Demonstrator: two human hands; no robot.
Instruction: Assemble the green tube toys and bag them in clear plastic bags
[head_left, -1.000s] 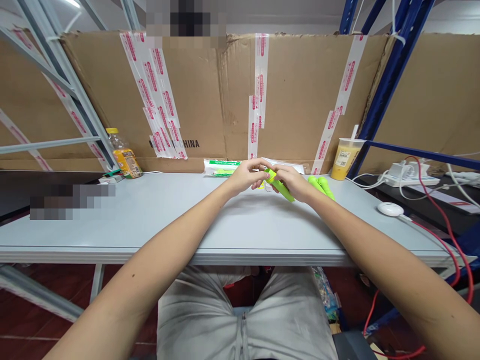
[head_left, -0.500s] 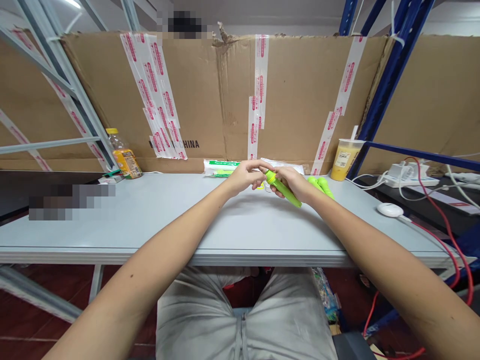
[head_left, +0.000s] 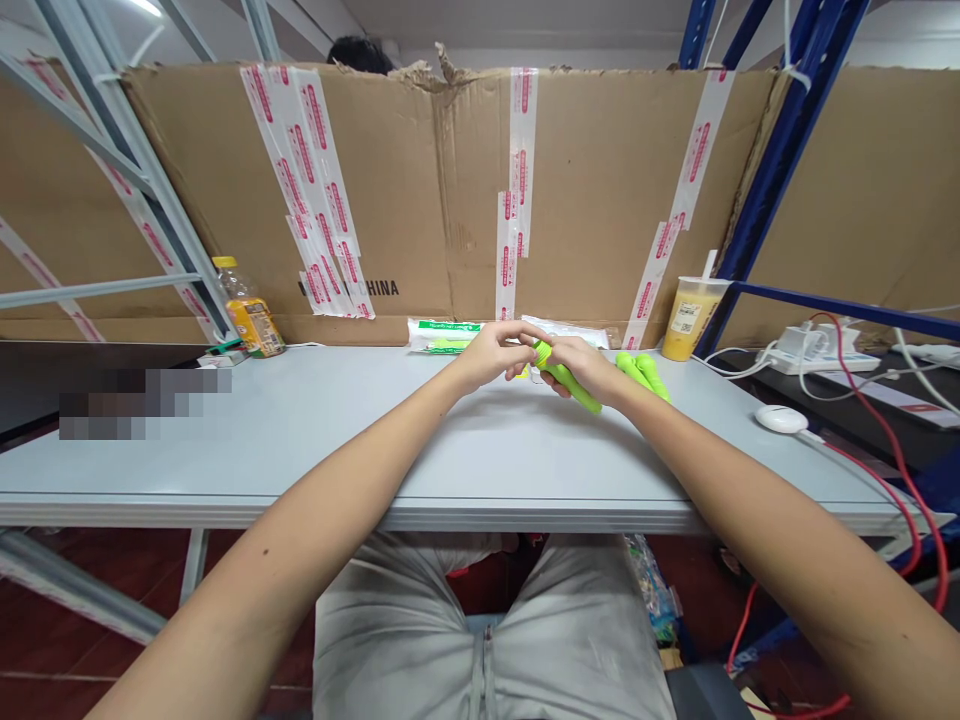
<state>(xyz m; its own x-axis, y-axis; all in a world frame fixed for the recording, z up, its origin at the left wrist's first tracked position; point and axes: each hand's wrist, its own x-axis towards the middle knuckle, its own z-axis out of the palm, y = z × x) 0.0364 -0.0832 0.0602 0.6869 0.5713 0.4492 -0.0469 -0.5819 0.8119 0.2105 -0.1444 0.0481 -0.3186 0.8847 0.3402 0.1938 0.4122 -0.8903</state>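
One green tube (head_left: 583, 392) above the counter (head_left: 337, 425), right hand (head_left: 583, 362) with fingers wrapped round it, left hand (head_left: 487, 354) fingers gripping its ridged end (head_left: 542, 352); a slack right hold could let it slip!

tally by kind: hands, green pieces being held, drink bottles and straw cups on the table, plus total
Hands, left hand and right hand: 2
Held green piece: 1
Drink bottle: 1
Straw cup: 1
Total: 5
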